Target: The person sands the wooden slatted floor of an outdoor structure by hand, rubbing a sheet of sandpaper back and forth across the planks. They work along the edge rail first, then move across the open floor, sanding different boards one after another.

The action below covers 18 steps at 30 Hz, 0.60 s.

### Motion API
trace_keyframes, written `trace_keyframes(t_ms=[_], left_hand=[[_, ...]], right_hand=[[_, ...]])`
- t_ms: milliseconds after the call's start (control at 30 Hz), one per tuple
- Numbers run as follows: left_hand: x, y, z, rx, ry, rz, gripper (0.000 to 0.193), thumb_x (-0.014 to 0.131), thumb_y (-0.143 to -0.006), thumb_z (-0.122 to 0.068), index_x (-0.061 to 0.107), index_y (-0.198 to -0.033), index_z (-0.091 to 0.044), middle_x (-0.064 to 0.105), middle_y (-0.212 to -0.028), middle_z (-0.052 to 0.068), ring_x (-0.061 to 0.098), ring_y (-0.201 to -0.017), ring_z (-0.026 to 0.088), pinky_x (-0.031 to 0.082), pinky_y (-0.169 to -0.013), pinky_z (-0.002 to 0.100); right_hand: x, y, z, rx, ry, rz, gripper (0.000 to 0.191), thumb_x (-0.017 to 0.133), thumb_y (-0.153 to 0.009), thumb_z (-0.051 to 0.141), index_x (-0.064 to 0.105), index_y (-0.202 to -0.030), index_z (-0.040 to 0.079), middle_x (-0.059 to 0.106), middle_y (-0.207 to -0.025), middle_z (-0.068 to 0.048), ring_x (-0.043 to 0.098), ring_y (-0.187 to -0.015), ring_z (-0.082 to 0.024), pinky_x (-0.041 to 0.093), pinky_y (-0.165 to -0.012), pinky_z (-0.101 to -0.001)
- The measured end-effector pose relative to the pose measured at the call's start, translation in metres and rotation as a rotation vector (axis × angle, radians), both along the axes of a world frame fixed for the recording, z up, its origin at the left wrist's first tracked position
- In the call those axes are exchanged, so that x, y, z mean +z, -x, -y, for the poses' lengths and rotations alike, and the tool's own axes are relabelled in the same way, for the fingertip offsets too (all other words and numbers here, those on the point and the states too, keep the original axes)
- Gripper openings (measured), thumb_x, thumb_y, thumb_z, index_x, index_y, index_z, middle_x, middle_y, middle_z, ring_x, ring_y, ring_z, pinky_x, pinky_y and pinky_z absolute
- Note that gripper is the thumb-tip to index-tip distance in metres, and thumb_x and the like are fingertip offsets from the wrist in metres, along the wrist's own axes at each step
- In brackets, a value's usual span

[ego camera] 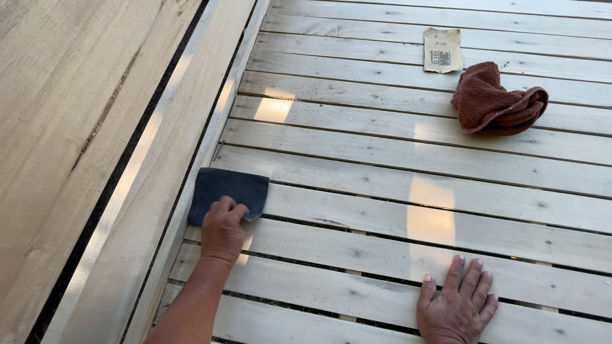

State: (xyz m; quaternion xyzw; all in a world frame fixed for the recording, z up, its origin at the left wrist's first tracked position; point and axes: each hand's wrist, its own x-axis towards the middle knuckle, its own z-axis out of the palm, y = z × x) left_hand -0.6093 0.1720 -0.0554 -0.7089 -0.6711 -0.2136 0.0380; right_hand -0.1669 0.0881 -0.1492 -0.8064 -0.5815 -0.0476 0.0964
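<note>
Right hand (458, 307) flat; left hand (221, 228) presses sandpaper (229, 192).

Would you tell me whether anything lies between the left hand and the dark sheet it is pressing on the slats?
Nothing visible does: the left hand rests directly on the dark sheet, fingers on its near edge. The brown cloth and paper piece lie far off.

The left hand (221, 229) presses dark sandpaper (228, 192) onto pale slats (382, 159); the right hand (457, 307) lies flat.
</note>
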Motion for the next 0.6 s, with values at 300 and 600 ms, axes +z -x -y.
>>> trace_keyframes(t_ms=[300, 600], left_hand=[[-0.013, -0.048, -0.012, -0.201, 0.124, -0.119, 0.014, 0.064, -0.077, -0.001, 0.069, -0.078, -0.014, 0.062, -0.087, 0.003, 0.063, -0.088, 0.026, 0.055, -0.073, 0.039], [-0.003, -0.028, -0.004, -0.194, 0.123, -0.066, 0.008, 0.064, -0.078, -0.002, 0.068, -0.078, -0.009, 0.06, -0.094, 0.012, 0.062, -0.091, 0.031, 0.057, -0.077, 0.043]], right_hand=[[0.0, 0.002, 0.001, 0.001, -0.059, -0.028, 0.079, 0.03, -0.093, 0.06, 0.018, -0.16, 0.019, 0.014, -0.167, -0.018, 0.003, -0.156, -0.033, -0.003, -0.124, -0.0564], [0.0, 0.004, 0.002, 0.02, -0.106, -0.035, 0.079, 0.031, -0.095, 0.059, 0.021, -0.161, 0.017, 0.017, -0.167, -0.02, 0.007, -0.157, -0.037, 0.001, -0.124, -0.058]])
